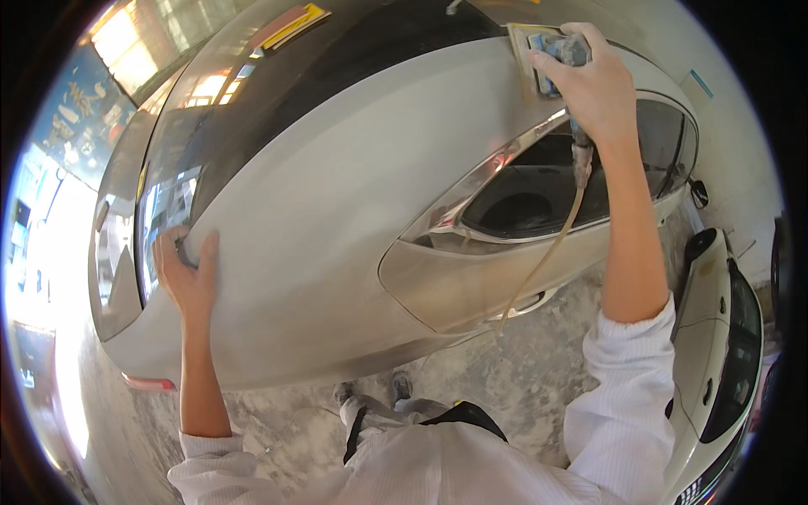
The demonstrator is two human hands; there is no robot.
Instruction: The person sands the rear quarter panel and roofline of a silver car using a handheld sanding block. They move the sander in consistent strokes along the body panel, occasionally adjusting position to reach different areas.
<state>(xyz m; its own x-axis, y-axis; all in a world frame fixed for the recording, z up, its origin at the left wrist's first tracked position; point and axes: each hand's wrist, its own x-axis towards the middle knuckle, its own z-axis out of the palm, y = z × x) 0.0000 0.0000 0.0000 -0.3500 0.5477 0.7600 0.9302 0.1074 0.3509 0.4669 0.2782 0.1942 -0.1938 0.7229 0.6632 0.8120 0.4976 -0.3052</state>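
A silver car (pixel 337 210) with a dull, sanded rear panel fills the view. My right hand (pixel 593 84) reaches far up and grips a blue air sander (pixel 551 52) pressed flat on the panel above the rear side window (pixel 539 189). A thin hose (pixel 551 248) hangs from the sander down past my forearm. My left hand (pixel 187 271) rests flat on the panel's left edge by the rear windscreen (pixel 168 210), fingers curled over the edge.
A white car (pixel 715 337) stands close at the right. Dusty grey concrete floor (pixel 522 379) lies below, with my shoes (pixel 370 392) next to the silver car's side. Bright daylight comes in at the left.
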